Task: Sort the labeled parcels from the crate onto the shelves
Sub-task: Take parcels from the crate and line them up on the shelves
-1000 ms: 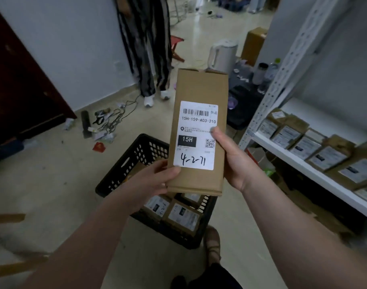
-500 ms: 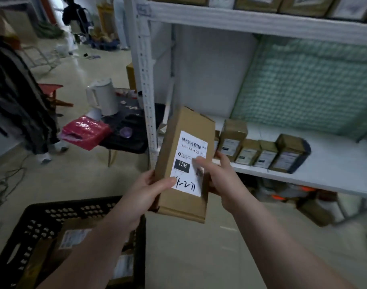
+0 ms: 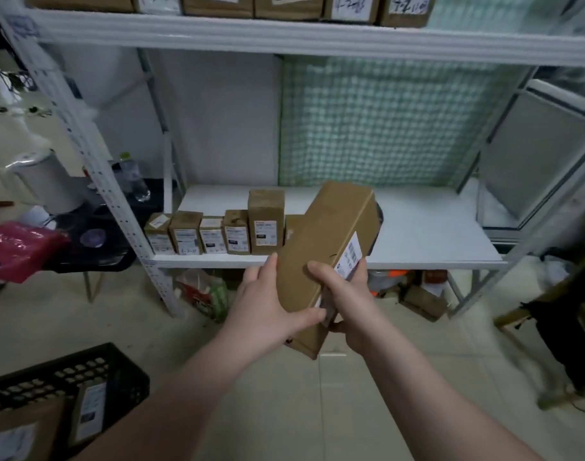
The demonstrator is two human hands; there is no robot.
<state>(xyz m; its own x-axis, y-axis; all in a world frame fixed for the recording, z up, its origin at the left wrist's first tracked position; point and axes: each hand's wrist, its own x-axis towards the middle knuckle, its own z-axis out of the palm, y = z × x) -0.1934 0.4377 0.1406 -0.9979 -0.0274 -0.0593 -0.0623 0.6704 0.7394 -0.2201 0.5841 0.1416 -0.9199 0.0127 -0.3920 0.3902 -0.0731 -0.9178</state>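
Two hands share one box, held in front of the shelf [image 3: 434, 224]. Far L and low, the crate [image 3: 68, 374] sits on the floor w/ at least two labelled parcels [image 3: 88, 414] in it, well apart from the shelf. Next comes the row [image 3: 211, 236] of small parcels, upright along the shelf's front edge, side by side, labels out; its R end is hidden behind the box, so can't tell where it stops.

L hand [image 3: 268, 311] holds the box's near end; fingers lie up the L face, thumb across the lower front. The box [image 3: 324, 247] is off the shelf, in the air; its long axis runs from the hands up, away and to the R, tilted; its far end is over the shelf's front edge, just R of the row's tallest parcel. The label [image 3: 351, 257] is on the R-facing side, partly covered. R hand [image 3: 347, 304] grips that side; thumb on the top face, fingers wrapped round the label side.

R of the box the shelf board is bare to the far post.

Judgement: step in hand is placing. The open spot lies ahead and R of both hands, so the R hand is nearer and prob. guides; the box likely needs turning so the label faces out, w/ the far end kept off the row.
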